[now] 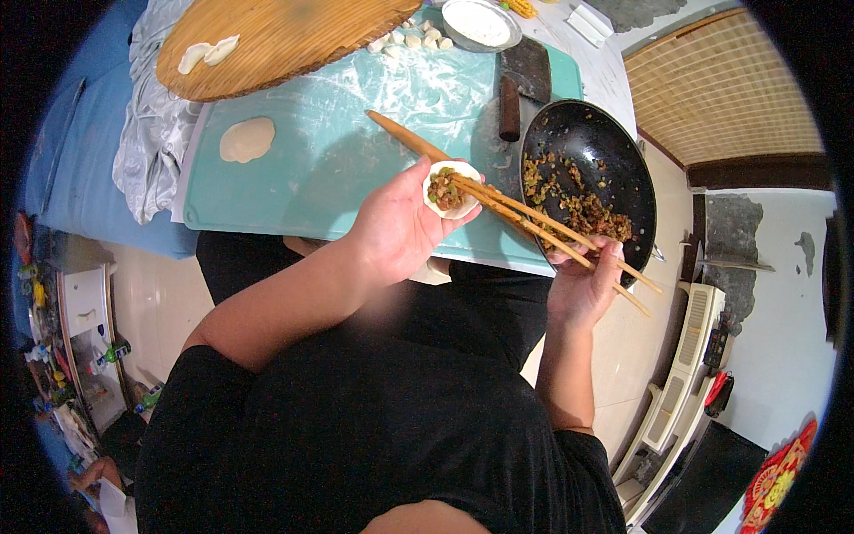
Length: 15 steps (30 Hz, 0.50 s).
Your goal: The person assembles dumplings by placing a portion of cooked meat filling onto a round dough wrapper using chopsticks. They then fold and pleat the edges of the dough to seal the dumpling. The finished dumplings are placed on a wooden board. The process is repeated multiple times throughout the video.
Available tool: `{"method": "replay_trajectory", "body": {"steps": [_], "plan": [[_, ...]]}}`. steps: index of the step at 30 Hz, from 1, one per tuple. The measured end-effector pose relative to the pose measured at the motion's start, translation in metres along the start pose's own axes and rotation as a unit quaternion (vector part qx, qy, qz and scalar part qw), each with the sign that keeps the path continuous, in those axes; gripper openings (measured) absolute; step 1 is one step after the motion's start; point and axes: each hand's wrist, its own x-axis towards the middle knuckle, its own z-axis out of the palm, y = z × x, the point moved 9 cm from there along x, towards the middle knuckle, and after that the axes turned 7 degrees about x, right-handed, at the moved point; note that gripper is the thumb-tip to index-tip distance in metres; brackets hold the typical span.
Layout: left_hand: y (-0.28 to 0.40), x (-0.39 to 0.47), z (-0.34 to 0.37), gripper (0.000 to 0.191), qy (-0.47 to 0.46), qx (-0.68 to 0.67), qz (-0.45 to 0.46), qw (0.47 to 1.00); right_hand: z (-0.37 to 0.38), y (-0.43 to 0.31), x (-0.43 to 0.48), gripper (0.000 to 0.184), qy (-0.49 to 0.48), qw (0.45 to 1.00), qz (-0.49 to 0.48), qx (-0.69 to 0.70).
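A round dumpling wrapper (468, 169) rests in my left hand (400, 230), cupped on the palm and fingers. Brown and green minced filling (443, 189) sits in its middle. My right hand (590, 280) grips a pair of wooden chopsticks (534, 219), whose tips touch the filling. Beneath the chopsticks is the black wok (587, 133), holding more of the minced filling along its lower side. A wooden rolling pin (400, 131) lies slantwise on the green board (300, 173), partly hidden behind my left hand. One flat wrapper (247, 140) lies at the board's left.
Two folded dumplings (208, 53) lie on a round wooden board (287, 40). Behind the floured area are several dough pieces (413, 41) and a bowl of flour (480, 23). A cleaver (526, 70) with a dark wooden handle lies beside the wok. Silvery cloth (150, 133) hangs at the left.
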Motion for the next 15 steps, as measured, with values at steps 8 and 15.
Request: {"method": "replay_trajectory", "body": {"steps": [8, 15], "plan": [[-0.002, 0.0, -0.009, 0.031, 0.003, 0.061, 0.01, 0.998, 0.014, -0.006, 0.003, 0.025, -0.056, 0.998, 0.022, -0.018], [-0.005, 0.0, -0.005, 0.034, -0.019, 0.101, -0.015, 0.995, 0.024, -0.014, 0.016, 0.027, -0.074, 0.996, 0.049, 0.028]]}}
